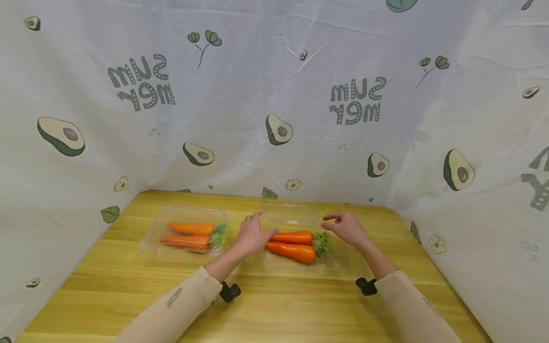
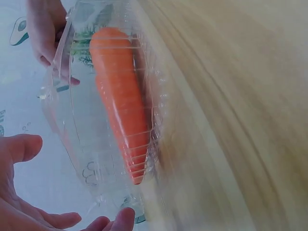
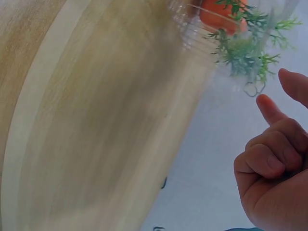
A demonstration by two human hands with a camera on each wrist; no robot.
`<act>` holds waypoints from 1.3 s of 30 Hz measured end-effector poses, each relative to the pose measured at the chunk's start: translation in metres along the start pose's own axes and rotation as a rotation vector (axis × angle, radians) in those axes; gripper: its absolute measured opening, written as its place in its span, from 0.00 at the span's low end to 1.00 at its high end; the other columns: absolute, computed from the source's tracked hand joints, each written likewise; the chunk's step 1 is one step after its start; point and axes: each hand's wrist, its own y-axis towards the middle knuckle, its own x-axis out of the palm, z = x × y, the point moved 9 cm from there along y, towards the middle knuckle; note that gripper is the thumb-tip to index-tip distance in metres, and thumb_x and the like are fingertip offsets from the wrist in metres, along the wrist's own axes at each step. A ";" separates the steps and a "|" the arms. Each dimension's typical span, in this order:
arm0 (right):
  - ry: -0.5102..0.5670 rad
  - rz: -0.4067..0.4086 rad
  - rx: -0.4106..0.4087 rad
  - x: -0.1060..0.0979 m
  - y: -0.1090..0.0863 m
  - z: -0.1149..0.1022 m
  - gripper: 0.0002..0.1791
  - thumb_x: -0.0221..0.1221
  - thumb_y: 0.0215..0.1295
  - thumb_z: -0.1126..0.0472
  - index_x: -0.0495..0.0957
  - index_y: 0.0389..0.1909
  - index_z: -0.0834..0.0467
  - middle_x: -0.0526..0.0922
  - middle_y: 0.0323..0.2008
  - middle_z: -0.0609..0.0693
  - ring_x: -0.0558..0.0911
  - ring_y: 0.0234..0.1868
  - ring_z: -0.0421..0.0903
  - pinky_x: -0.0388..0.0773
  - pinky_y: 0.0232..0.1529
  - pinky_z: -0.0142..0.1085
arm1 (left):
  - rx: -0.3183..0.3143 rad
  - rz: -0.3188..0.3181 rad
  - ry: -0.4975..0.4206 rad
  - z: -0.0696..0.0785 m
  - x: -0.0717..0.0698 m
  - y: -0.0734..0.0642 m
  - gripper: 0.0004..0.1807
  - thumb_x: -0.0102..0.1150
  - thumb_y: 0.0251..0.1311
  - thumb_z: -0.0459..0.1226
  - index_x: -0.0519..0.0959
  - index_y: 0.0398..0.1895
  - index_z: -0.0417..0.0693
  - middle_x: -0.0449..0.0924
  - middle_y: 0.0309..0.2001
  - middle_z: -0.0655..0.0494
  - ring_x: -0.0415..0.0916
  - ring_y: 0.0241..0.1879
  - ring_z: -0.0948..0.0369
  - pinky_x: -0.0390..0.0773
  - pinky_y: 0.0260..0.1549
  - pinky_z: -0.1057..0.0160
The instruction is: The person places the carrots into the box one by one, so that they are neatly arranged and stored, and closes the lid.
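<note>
A clear plastic clamshell box (image 1: 300, 268) lies on the table with its lid (image 1: 289, 212) raised at the back. Two orange carrots (image 1: 295, 251) with green leafy tops (image 1: 320, 244) lie side by side in it. At the box's left side is my left hand (image 1: 252, 236), its fingers spread and nothing in its grasp. The left wrist view shows one carrot (image 2: 118, 82) through the ribbed wall. My right hand (image 1: 346, 227) hovers by the lid's right end. Its thumb and forefinger reach out apart, while the other fingers curl in, as the right wrist view (image 3: 276, 163) shows.
To the left stands a second clear plastic box (image 1: 201, 210) containing orange carrots (image 1: 186, 241) with green tops. The wooden table (image 1: 279, 309) ends at a white patterned curtain (image 1: 240, 95) behind and at the sides. Black wrist camera mounts (image 1: 230, 291) hang beneath both forearms.
</note>
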 end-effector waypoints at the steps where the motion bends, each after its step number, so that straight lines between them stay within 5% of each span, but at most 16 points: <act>1: 0.001 0.003 0.001 0.000 0.001 0.002 0.24 0.62 0.70 0.52 0.80 0.59 0.63 0.79 0.40 0.58 0.70 0.32 0.49 0.63 0.29 0.38 | -0.005 0.003 -0.002 -0.001 0.000 0.002 0.46 0.63 0.64 0.53 0.56 0.78 0.42 0.56 0.75 0.35 0.55 0.74 0.39 0.64 0.67 0.37; 10: 0.061 0.011 0.046 0.006 0.012 0.020 0.26 0.62 0.70 0.50 0.79 0.61 0.63 0.77 0.59 0.66 0.77 0.50 0.57 0.77 0.43 0.45 | -0.074 -0.011 -0.042 -0.015 0.003 0.018 0.43 0.61 0.67 0.50 0.58 0.77 0.37 0.57 0.74 0.32 0.56 0.73 0.36 0.63 0.68 0.38; 16: 0.091 -0.004 0.083 0.013 0.019 0.030 0.27 0.59 0.73 0.49 0.77 0.63 0.64 0.72 0.66 0.68 0.76 0.59 0.63 0.77 0.53 0.52 | -0.125 -0.030 -0.077 -0.024 0.003 0.027 0.41 0.58 0.70 0.51 0.59 0.76 0.36 0.59 0.74 0.33 0.58 0.73 0.37 0.62 0.69 0.39; 19: 0.113 -0.020 0.105 0.018 0.021 0.033 0.28 0.57 0.74 0.49 0.76 0.64 0.64 0.72 0.66 0.69 0.79 0.47 0.59 0.78 0.40 0.45 | -0.151 -0.052 -0.136 -0.028 0.004 0.031 0.39 0.56 0.71 0.49 0.59 0.75 0.34 0.61 0.73 0.35 0.61 0.72 0.39 0.64 0.68 0.41; 22: 0.148 -0.029 0.126 0.022 0.023 0.035 0.28 0.57 0.74 0.49 0.75 0.65 0.64 0.72 0.65 0.69 0.72 0.31 0.50 0.68 0.26 0.38 | -0.173 -0.074 -0.192 -0.031 0.006 0.034 0.38 0.55 0.72 0.48 0.59 0.75 0.33 0.62 0.74 0.36 0.62 0.71 0.39 0.66 0.67 0.41; 29: 0.182 -0.023 0.147 0.024 0.025 0.039 0.29 0.58 0.73 0.49 0.74 0.65 0.65 0.73 0.64 0.69 0.61 0.22 0.43 0.63 0.24 0.37 | -0.191 -0.077 -0.220 -0.032 0.007 0.039 0.36 0.55 0.72 0.46 0.60 0.75 0.33 0.62 0.74 0.36 0.62 0.71 0.40 0.66 0.67 0.42; 32: 0.202 -0.029 0.174 0.026 0.027 0.042 0.29 0.59 0.73 0.48 0.75 0.65 0.65 0.83 0.40 0.62 0.55 0.16 0.42 0.60 0.20 0.36 | -0.192 -0.077 -0.219 -0.031 0.007 0.043 0.35 0.54 0.73 0.46 0.61 0.75 0.34 0.63 0.73 0.36 0.68 0.66 0.43 0.70 0.64 0.44; 34: 0.212 -0.038 0.190 0.027 0.028 0.044 0.30 0.59 0.72 0.48 0.75 0.65 0.65 0.77 0.23 0.52 0.53 0.14 0.40 0.59 0.19 0.34 | -0.197 -0.078 -0.222 -0.031 0.007 0.045 0.35 0.54 0.73 0.45 0.61 0.75 0.34 0.64 0.72 0.37 0.74 0.54 0.48 0.74 0.56 0.49; 37: 0.233 -0.055 0.207 0.028 0.029 0.046 0.30 0.58 0.72 0.47 0.75 0.65 0.65 0.62 0.14 0.41 0.51 0.12 0.39 0.57 0.17 0.33 | -0.213 -0.088 -0.229 -0.032 0.008 0.048 0.34 0.54 0.73 0.44 0.60 0.75 0.36 0.70 0.66 0.36 0.67 0.31 0.56 0.71 0.41 0.55; 39: 0.258 -0.065 0.205 0.029 0.028 0.045 0.30 0.58 0.73 0.48 0.74 0.65 0.66 0.65 0.15 0.39 0.50 0.12 0.39 0.56 0.17 0.33 | -0.220 -0.090 -0.220 -0.033 0.009 0.050 0.33 0.54 0.73 0.43 0.61 0.75 0.37 0.72 0.63 0.37 0.60 0.26 0.59 0.68 0.36 0.57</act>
